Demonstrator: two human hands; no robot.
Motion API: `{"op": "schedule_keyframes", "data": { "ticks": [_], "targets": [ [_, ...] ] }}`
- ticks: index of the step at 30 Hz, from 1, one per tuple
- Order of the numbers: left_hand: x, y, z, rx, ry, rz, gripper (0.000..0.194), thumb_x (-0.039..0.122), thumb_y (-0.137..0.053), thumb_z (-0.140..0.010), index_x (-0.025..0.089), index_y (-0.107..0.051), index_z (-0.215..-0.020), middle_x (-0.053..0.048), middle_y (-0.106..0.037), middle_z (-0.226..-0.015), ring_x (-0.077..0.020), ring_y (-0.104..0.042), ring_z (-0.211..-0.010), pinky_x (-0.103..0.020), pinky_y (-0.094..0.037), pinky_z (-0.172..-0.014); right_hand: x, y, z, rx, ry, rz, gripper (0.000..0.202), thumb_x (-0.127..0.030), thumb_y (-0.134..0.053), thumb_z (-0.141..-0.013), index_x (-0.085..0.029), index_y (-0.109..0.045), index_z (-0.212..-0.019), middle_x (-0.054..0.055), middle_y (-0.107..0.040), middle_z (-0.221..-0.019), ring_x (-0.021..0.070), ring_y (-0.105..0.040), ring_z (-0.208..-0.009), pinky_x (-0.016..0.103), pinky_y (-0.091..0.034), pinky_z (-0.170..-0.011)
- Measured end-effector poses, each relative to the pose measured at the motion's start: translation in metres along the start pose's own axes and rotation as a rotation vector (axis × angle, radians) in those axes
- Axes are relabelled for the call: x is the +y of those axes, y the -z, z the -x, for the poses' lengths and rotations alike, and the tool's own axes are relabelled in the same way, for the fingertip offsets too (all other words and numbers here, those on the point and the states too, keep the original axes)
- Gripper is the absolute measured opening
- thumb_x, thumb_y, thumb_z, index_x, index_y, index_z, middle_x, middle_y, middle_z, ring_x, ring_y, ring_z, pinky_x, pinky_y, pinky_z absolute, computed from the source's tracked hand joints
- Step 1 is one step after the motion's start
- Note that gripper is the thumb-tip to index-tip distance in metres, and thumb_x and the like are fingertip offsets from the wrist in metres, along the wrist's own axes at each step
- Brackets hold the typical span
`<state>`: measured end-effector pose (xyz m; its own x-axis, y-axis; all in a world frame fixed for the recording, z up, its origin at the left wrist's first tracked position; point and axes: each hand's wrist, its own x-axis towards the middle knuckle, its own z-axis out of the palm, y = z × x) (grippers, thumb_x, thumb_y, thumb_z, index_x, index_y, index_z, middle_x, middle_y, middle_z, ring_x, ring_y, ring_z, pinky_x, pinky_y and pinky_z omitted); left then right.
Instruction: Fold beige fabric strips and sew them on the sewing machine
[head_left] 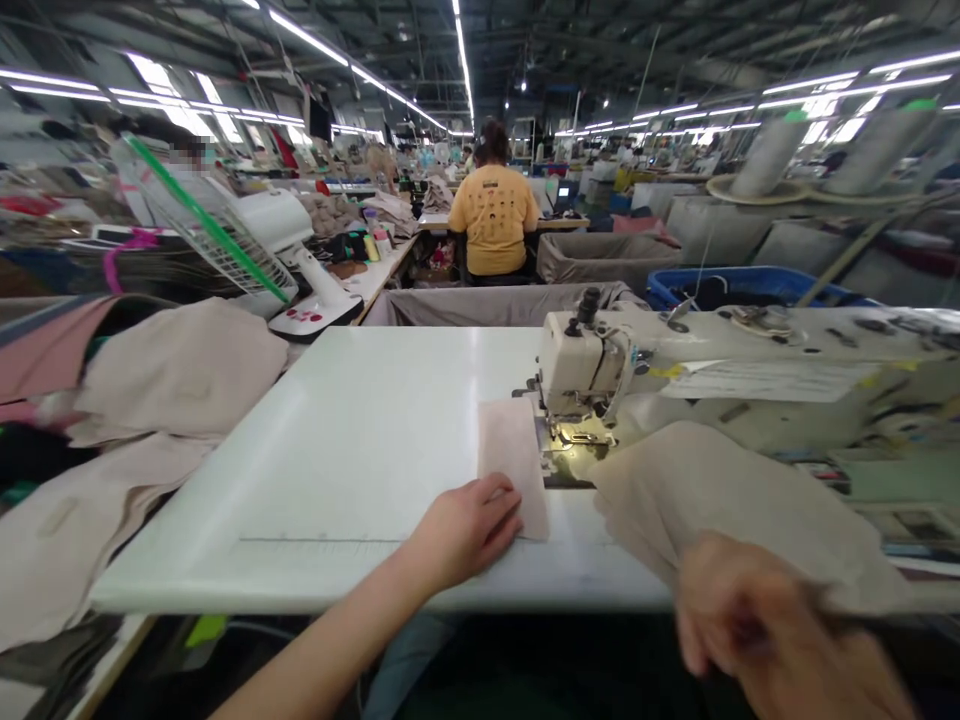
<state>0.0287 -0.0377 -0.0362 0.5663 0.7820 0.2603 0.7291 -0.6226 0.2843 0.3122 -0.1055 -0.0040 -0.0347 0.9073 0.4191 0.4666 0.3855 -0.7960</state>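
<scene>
Cloth (511, 440) (partly) under left hand (469, 525)

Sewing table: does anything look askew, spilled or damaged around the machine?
Nothing clearly stands out. The small beige piece looks flat under the left hand, beside the sewing machine; the larger cloth lies loosely by the blurred right hand.
</scene>
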Motion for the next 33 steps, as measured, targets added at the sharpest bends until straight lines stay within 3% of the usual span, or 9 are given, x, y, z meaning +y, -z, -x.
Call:
{"op": "schedule_keyframes", "data": {
  "ticks": [2,4,8,19,26,33],
  "targets": [
    [0.0,0.0,0.0,0.002,0.002,0.006,0.028,0.031,-0.042,-0.102,0.019,-0.064,-0.115,-0.009,-0.063,-0.117,-0.0197,-0.068,-0.091,-0.031,-0.058,-0.08,0.008,-0.025,-0.015,-0.12,-0.136,-0.091,0.042,-0.048,-0.044,-0.105,-0.02,-0.068,-0.085,-0.001,-0.058,-0.064,0.0115,-0.052,-0.048,0.022,-0.042,-0.043],
    [-0.001,0.001,0.0,-0.006,0.001,0.011,0.028,0.031,-0.042,-0.103,0.019,-0.063,-0.116,-0.009,-0.063,-0.117,-0.0196,-0.068,-0.092,-0.031,-0.058,-0.08,0.018,-0.049,-0.028,-0.175,-0.259,-0.175,0.052,-0.057,-0.043,-0.102,-0.02,-0.065,-0.073,-0.002,-0.051,-0.057,0.0131,-0.049,-0.047,0.024,-0.038,-0.042],
    [-0.001,0.001,0.0,-0.032,-0.005,0.002,0.028,0.03,-0.041,-0.103,0.019,-0.062,-0.118,-0.009,-0.063,-0.118,-0.0205,-0.068,-0.091,-0.033,-0.059,-0.079,0.033,-0.074,-0.039,-0.095,-0.281,-0.132,0.056,-0.066,-0.047,-0.096,-0.02,-0.063,-0.068,-0.001,-0.048,-0.056,0.0161,-0.051,-0.054,0.026,-0.04,-0.051],
    [-0.001,0.005,0.004,0.004,-0.031,-0.012,0.029,0.028,-0.046,-0.098,0.021,-0.057,-0.124,-0.009,-0.06,-0.114,-0.0196,-0.065,-0.084,-0.032,-0.057,-0.07,0.044,-0.076,-0.032,-0.063,-0.254,-0.115,0.052,-0.061,-0.047,-0.097,-0.021,-0.063,-0.068,-0.002,-0.045,-0.055,0.0169,-0.048,-0.053,0.027,-0.038,-0.053],
    [0.001,0.009,0.001,-0.089,-0.052,-0.013,0.027,0.034,-0.047,-0.099,0.022,-0.057,-0.122,-0.008,-0.061,-0.114,-0.0204,-0.065,-0.086,-0.032,-0.055,-0.07,0.039,-0.073,-0.032,-0.067,-0.267,-0.162,0.049,-0.058,-0.048,-0.098,-0.02,-0.061,-0.068,-0.003,-0.044,-0.056,0.0155,-0.046,-0.052,0.026,-0.036,-0.052],
    [0.001,0.01,0.0,-0.098,-0.06,-0.005,0.028,0.036,-0.049,-0.1,0.022,-0.059,-0.122,-0.008,-0.061,-0.116,-0.0193,-0.065,-0.087,-0.032,-0.054,-0.074,0.045,-0.071,-0.032,-0.125,-0.229,-0.188,0.049,-0.056,-0.046,-0.099,-0.02,-0.062,-0.07,-0.003,-0.045,-0.055,0.0148,-0.047,-0.051,0.025,-0.037,-0.05]
  ]
}}
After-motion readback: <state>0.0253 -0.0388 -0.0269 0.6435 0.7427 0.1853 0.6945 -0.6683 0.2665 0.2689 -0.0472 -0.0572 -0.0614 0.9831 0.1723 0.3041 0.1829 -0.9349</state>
